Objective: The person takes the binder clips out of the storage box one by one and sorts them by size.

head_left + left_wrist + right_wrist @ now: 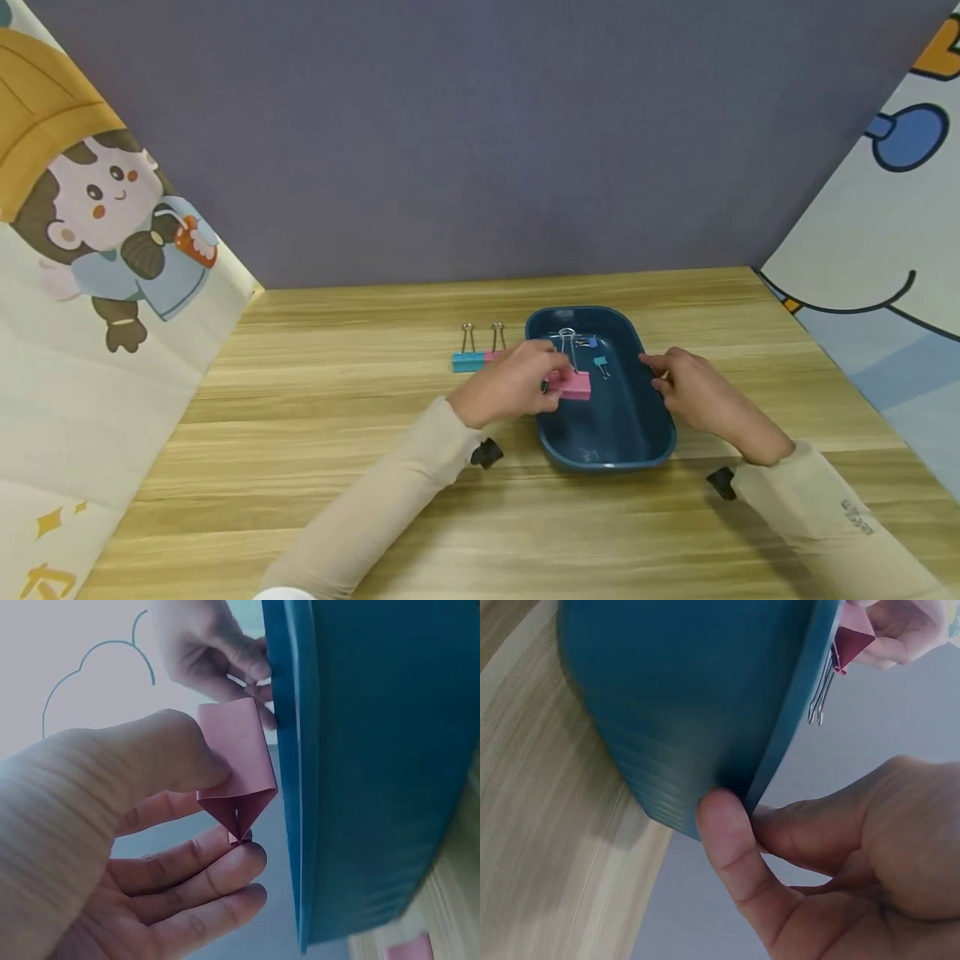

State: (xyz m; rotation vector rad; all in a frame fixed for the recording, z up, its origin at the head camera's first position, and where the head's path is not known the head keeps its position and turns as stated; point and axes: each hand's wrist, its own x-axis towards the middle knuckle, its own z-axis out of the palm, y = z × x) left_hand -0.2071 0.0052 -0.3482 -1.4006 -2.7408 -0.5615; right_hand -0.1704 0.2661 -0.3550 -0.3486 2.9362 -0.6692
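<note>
A person's left grip [517,379] pinches a large pink metal binder clip [576,386] with silver wire handles [567,333] above the opening of a deep, dark-blue, rounded rectangular tray [611,429]. The left wrist view shows the thumb laid on the clip's pink side, other fingers behind and below it. At the opposite long side, the right grip [693,390] grasps the tray's rim between thumb and finger.

Inside the tray lie a small blue binder clip [592,342] and a small teal binder clip [600,362]. On the pale wood-grain tabletop [337,400], beyond the left wrist, a large teal binder clip [468,362] stands beside a second large pink binder clip [493,356], the latter partly hidden by the hand; both have their handles pointing toward the plain grey-purple panel [480,150] behind.

The step in hand appears to be the passing of one large clip over the tray; whether it is bound in or out, this moment alone cannot settle. Either way, the next move seems to call for a steady rim on the right and a firm pinch on the left, loosened only once the clip has something beneath it.
</note>
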